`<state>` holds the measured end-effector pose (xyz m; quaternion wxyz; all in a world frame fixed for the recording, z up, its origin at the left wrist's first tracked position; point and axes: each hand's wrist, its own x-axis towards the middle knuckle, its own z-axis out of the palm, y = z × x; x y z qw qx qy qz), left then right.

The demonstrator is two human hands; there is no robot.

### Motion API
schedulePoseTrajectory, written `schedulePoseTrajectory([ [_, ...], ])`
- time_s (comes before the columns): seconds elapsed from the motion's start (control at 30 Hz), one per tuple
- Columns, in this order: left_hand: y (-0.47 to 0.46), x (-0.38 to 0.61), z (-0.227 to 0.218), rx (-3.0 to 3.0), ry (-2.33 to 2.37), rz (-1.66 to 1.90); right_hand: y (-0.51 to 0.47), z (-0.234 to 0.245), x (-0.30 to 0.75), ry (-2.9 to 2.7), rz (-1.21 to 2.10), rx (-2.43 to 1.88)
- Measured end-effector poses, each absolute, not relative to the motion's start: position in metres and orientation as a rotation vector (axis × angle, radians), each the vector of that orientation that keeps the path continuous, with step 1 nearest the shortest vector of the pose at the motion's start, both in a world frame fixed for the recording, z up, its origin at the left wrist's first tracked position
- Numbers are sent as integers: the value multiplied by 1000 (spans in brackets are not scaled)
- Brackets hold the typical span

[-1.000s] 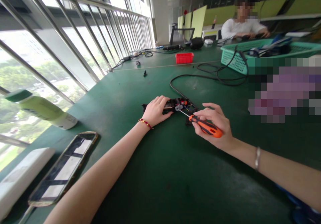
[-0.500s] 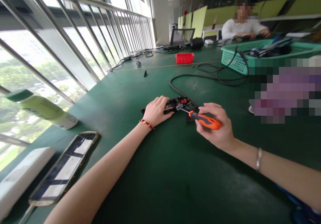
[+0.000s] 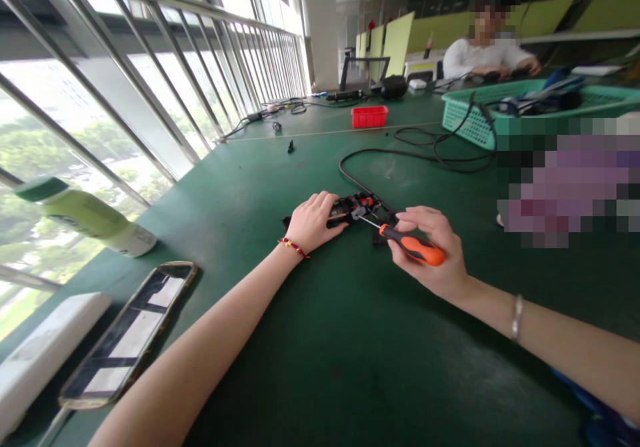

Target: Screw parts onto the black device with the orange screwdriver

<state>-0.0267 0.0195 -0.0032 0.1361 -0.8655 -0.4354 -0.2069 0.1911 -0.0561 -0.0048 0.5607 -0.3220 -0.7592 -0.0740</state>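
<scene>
**Screwdriver tip in the open casing, mid-table**

The work sits near the middle of the green table, well clear of every edge. The left hand lies palm down over the left end of a black casing, fingers curled over it and pinning it to the mat. The casing is open on top, with coloured wires and small parts showing at its right end. The right hand is closed around the orange-and-black handle of a screwdriver, whose thin shaft slants up and left so that its tip meets those exposed parts.

A black cable runs off the far side of the casing and loops away to the right towards a green basket, which stands well apart. A red tray stands further up the table, also well away.

In front of both forearms the mat is bare, a wide open stretch. The crowded side is the left edge, along the window rail. There a phone lies flat, with a white box just beside it and a bottle lying tipped on its side beyond. All three are well apart from the left arm.

A person in white sits at the far end of the table
</scene>
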Motion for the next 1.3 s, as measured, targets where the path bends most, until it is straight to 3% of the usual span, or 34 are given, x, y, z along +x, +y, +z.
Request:
schedulePoseTrajectory([
  [0.6, 19, -26, -3, -2498, -1286, -603, -60, 3, 191, -1902, -171, -764],
  [0.9, 18, -25, -2, -2492, -1319, -578, -61, -5, 190, -1695, 103, -886],
  [1.3, 18, -26, -2, -2496, -1314, -577, -60, -7, 190, -1695, 75, -835],
])
